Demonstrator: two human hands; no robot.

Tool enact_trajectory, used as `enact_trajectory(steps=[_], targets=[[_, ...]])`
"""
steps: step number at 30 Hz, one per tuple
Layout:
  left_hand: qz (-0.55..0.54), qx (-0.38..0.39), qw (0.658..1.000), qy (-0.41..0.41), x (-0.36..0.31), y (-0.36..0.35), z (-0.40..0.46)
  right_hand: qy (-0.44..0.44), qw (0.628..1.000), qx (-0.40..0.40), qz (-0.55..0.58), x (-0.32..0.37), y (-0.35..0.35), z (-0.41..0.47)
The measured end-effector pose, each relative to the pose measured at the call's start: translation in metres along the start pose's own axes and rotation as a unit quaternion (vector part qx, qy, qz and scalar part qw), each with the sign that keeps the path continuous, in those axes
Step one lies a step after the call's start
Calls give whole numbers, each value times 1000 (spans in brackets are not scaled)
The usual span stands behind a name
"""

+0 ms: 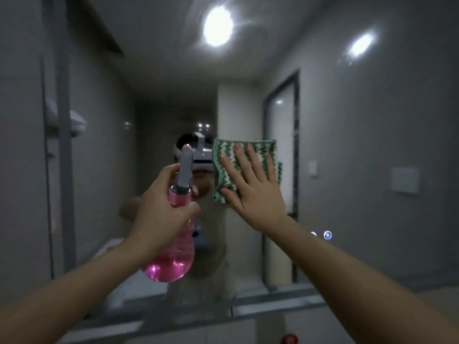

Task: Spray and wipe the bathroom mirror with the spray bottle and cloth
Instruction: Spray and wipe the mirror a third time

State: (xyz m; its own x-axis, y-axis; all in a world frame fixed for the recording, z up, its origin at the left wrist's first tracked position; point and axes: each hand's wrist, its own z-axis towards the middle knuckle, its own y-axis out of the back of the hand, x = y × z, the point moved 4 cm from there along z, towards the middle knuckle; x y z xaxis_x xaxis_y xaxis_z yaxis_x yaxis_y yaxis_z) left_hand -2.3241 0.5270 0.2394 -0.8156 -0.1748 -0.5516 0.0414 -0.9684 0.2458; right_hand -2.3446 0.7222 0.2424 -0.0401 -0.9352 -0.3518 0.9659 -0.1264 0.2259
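Note:
The bathroom mirror (154,78) fills most of the view and reflects the room and a person wearing a headset. My left hand (161,207) grips the neck of a pink spray bottle (173,254) with a grey spray head, held upright close to the glass. My right hand (250,184) lies flat with straight fingers on a green and white patterned cloth (223,155), pressing it against the mirror just right of the bottle. Part of the cloth is hidden under my palm.
The mirror's lower edge (273,304) runs along the bottom of the view. A red object (289,339) shows at the bottom edge. Grey tiled wall (385,145) with a white plate lies to the right. Ceiling lights glare in the reflection.

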Motion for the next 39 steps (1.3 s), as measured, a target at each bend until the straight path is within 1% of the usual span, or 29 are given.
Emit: enact_trajectory(steps=[4,7,10,12,15,17,19,23,25,29,34,36,39], targets=[[4,0,1000,0,14,-33,-41,20,1000,5,1,16,-13,-83],[0,6,1000,18,26,-57,-73,24,1000,19,5,29,-25,-150],[-1,-8,999,39,34,-79,-105,28,999,38,17,37,-33,-205],[2,-18,998,58,35,-97,-122,46,997,53,25,36,-38,-233],[7,-36,996,83,39,-125,-144,104,992,73,11,23,-46,-268],[7,-49,993,108,44,-142,-157,133,989,68,11,10,-48,-282],[18,-59,992,113,43,-155,-165,145,988,52,26,0,-46,-282],[39,-80,990,113,27,-166,-157,98,994,15,45,-19,-34,-244],[46,-83,990,107,16,-165,-141,93,995,2,46,-28,-28,-212],[52,-91,992,71,-10,-157,-98,88,994,-35,52,-45,-14,-132],[28,-102,994,29,-51,-136,-26,54,995,-75,36,-74,7,-26],[27,-108,994,15,-68,-126,4,40,996,-77,28,-88,16,18],[58,-106,993,9,-89,-109,48,29,998,-57,16,-108,28,80]])
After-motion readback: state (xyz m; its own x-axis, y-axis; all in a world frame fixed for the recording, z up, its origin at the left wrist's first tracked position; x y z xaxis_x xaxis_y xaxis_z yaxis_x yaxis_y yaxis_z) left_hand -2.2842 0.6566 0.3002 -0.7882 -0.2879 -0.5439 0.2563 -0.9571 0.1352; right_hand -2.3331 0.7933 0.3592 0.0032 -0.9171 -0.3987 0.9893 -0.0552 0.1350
